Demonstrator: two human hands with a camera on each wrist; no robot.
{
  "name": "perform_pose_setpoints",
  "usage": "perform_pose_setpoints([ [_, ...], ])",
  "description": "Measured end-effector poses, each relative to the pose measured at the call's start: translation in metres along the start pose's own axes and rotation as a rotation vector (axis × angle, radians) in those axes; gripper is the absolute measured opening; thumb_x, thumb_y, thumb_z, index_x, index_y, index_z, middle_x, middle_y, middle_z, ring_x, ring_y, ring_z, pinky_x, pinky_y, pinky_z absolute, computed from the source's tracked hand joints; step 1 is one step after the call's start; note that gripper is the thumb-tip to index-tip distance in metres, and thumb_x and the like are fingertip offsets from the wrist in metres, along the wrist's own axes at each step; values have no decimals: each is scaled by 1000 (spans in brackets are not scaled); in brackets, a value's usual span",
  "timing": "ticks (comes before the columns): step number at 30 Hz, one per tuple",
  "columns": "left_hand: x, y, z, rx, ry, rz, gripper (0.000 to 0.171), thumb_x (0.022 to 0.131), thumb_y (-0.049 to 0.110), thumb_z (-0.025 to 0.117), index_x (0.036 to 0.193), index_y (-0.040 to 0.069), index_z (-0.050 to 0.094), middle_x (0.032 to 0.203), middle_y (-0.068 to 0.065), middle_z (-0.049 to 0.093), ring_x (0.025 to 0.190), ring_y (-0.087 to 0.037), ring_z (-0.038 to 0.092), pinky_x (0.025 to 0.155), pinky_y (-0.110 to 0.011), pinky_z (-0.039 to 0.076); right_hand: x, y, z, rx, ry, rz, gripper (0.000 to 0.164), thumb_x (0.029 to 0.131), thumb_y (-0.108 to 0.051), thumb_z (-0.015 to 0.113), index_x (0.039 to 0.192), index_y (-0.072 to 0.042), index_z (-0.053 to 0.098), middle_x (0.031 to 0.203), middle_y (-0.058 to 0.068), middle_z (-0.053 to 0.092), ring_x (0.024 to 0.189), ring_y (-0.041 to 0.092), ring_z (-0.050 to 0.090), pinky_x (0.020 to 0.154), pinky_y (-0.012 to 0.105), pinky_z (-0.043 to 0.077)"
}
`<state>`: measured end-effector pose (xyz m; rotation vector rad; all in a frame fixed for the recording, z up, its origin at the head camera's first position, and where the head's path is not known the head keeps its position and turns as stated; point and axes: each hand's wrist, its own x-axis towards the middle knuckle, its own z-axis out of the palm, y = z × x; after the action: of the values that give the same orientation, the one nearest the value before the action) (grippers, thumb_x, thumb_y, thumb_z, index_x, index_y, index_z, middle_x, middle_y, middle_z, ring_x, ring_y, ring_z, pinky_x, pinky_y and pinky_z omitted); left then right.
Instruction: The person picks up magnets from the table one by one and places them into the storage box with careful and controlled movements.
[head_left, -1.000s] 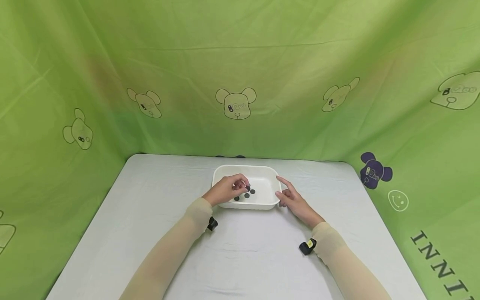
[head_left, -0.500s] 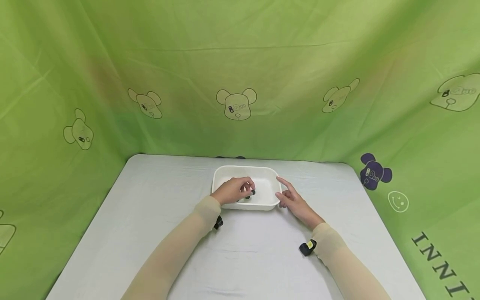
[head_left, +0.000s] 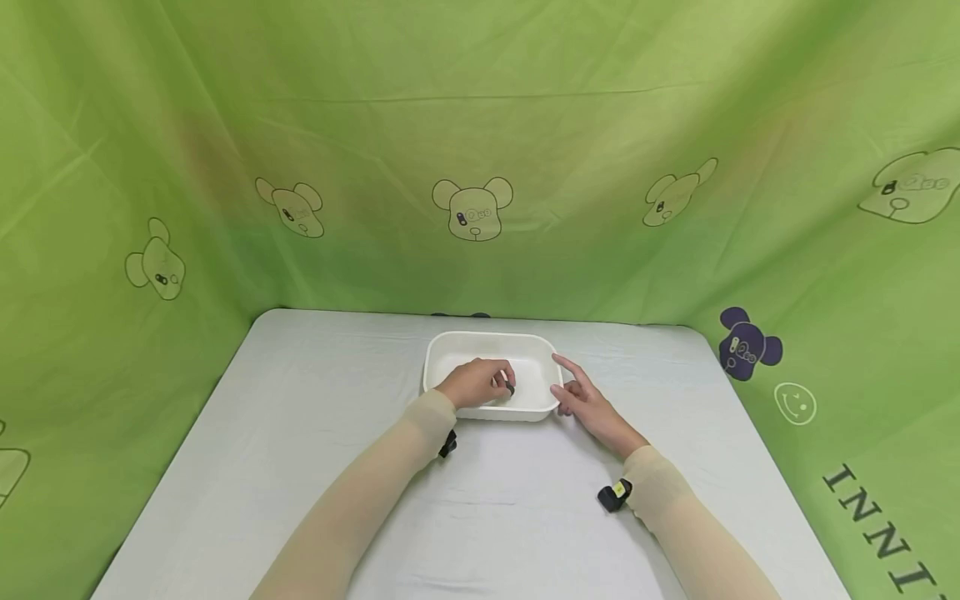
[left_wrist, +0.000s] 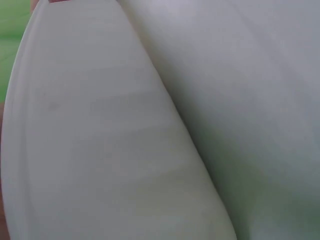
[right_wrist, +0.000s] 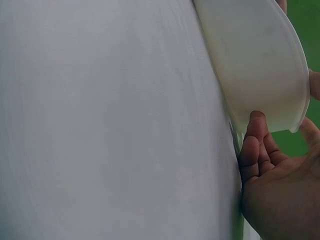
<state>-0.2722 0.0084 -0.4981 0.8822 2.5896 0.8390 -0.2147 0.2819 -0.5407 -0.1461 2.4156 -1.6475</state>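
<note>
My left hand (head_left: 476, 382) reaches over the near rim of a white rectangular tray (head_left: 491, 335), pinching a small dark round piece (head_left: 510, 388) between thumb and fingertips. Any other pieces inside the tray are hidden behind this hand. At the tray's right end, my right hand (head_left: 592, 410) holds the rim with thumb and index finger. From the right wrist view, several curled fingers of the right hand (right_wrist: 280, 185) lie against the tray's outer wall (right_wrist: 260, 65). The left wrist view is mostly filled by the tray's outside wall (left_wrist: 100, 125); the pinched piece does not show there.
The tray stands toward the back of a table covered in white cloth (head_left: 510, 517). A green printed curtain (head_left: 375, 267) hangs behind and on both sides of the table. A small black device (head_left: 615, 496) is worn at the right wrist.
My left hand has moved right and slightly nearer inside the tray, a dark piece at its fingertips. Several dark pieces seen earlier are now covered by it. The right hand stays put.
</note>
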Motion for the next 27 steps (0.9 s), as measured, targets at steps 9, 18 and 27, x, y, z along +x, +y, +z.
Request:
perform_pose_setpoints([
  [9,4,5,2,36,-24,-14,10,101,20,76,109,25,74,92,14,71,85,-7,62,81,-31,50,-2,-2,-1,15,-5,5,73,112,-38,61,172,-35,20,106,12,65,95,24,62,89,35,48],
  [18,7,9,4,91,-32,-28,10,101,19,76,110,23,74,91,12,70,85,-7,61,80,-32,49,-1,-1,0,6,-5,-6,70,114,-32,58,173,-31,20,104,11,64,94,26,62,87,34,49],
  [27,9,9,7,123,-36,-22,10,102,21,75,112,22,74,91,12,71,83,-7,61,79,-31,49,-18,-32,1,13,-20,-13,70,114,-27,57,173,-20,20,103,19,64,95,33,62,87,37,49],
])
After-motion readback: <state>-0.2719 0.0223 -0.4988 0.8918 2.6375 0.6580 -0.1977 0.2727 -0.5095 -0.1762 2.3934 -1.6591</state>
